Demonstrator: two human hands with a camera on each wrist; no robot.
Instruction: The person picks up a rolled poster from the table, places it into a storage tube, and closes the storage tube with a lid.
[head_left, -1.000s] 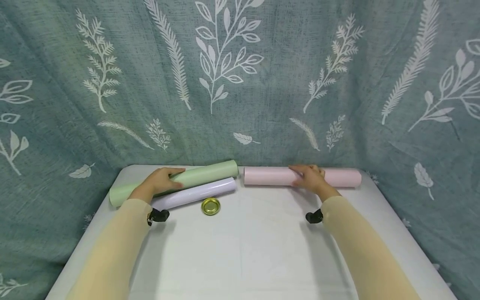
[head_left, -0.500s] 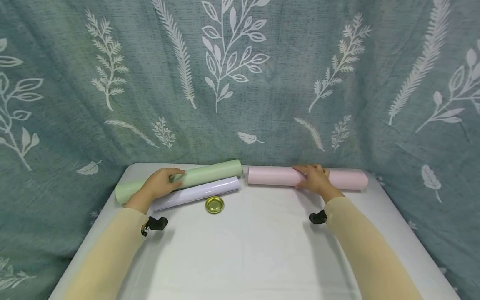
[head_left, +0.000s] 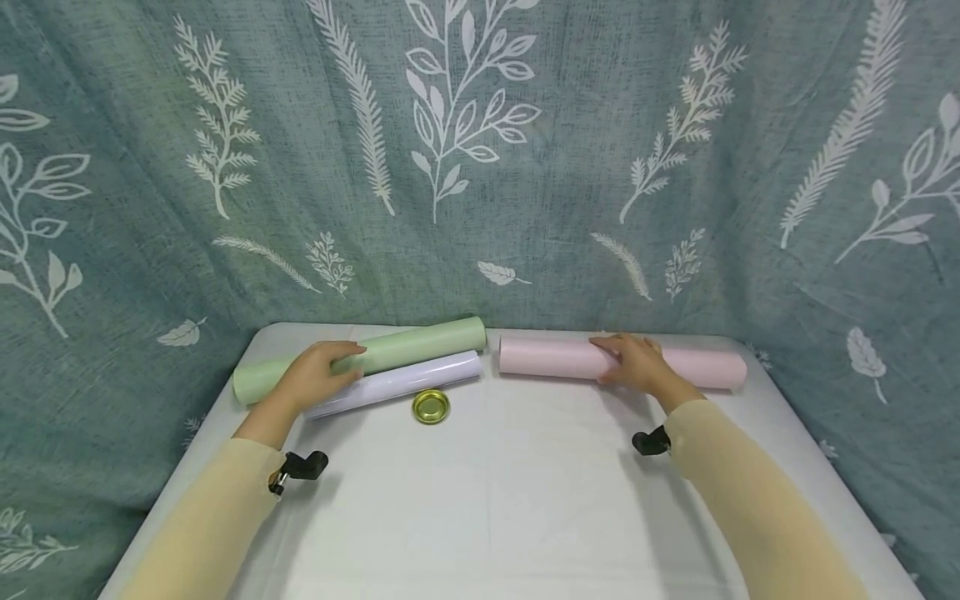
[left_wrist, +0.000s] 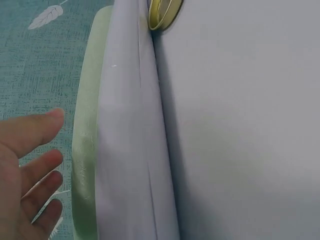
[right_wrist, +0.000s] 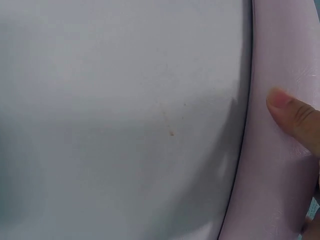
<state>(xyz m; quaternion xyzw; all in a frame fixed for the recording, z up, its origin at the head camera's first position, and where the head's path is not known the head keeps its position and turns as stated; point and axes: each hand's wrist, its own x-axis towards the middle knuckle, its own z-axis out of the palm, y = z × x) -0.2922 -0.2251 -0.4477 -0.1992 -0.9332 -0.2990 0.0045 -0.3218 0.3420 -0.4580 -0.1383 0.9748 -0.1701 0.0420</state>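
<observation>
Far back on the left, a light green roll (head_left: 423, 343) lies at a slant behind a glossy pale lilac roll (head_left: 408, 382). My left hand (head_left: 311, 379) is over both of them; in the left wrist view its thumb and fingers are spread loosely, apart from the rolls, with nothing between them. To the right lies a pink roll (head_left: 555, 357), which my right hand (head_left: 636, 367) grips around its middle. The right wrist view has the thumb (right_wrist: 292, 115) pressed on the roll's near side; the other fingers are mostly hidden behind it.
A small round gold lid or dish (head_left: 431, 407) sits just in front of the lilac roll. Everything rests on a white-covered table (head_left: 487, 500). A blue-green leaf-patterned curtain (head_left: 480, 167) hangs right behind the table's back edge and along both sides.
The head view has shifted slightly. My left hand has drawn back a little toward me and to the left. The pink roll's right end has swung nearer to me with my right hand.
</observation>
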